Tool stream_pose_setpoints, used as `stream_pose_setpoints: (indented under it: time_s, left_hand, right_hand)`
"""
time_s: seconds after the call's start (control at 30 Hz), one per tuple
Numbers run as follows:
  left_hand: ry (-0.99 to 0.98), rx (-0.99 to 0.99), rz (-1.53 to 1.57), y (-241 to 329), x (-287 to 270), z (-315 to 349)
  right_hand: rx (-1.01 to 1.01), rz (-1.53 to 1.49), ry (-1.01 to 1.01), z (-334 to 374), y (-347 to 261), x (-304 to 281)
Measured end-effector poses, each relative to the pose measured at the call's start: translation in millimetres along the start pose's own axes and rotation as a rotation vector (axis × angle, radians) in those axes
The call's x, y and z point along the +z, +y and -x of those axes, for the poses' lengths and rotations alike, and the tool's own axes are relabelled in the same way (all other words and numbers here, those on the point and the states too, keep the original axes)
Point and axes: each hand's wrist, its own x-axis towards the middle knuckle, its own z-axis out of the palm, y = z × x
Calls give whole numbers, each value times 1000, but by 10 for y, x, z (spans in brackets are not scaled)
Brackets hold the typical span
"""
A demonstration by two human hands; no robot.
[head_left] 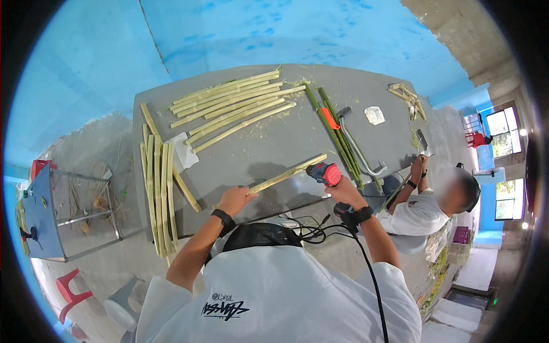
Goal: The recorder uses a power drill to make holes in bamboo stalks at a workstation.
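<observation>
My left hand [235,200] is closed around the near end of a pale peeled bamboo pole [286,174], which slants away to the right over the grey table. A red and black cordless drill [325,174] is gripped in my right hand [347,194]. The drill's front points left, close to the pole's far end; I cannot tell whether they touch. Beyond my hands lies a row of pale bamboo poles [229,103], with another bundle of poles [157,194] along the table's left side.
Green bamboo poles [337,137], an orange-handled tool [329,118] and a grey metal bar [360,150] lie right of centre. A co-worker [423,208] at the right edge holds a blade [424,143]. Short offcuts [409,97] sit at the far right corner of the table [246,151].
</observation>
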Motion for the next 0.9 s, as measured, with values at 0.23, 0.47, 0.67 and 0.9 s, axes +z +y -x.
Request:
stream_pose_setpoints:
  time_s: [0.23,0.47,0.67,0.9]
  left_hand:
    - [-38,-26,8,30,-60,-2]
    - [-63,-41,-25,45,-66,-6]
    - [-38,-19,-16,24,-40,7]
    - [-39,-8,-3,15,-33,-7]
  right_hand:
    - [82,-182,1,64,61,-107]
    - [61,-398,-39,-9,233,-27]
    - [56,-245,-13,-75,259,22]
    - [85,-138,-22,-70,208,0]
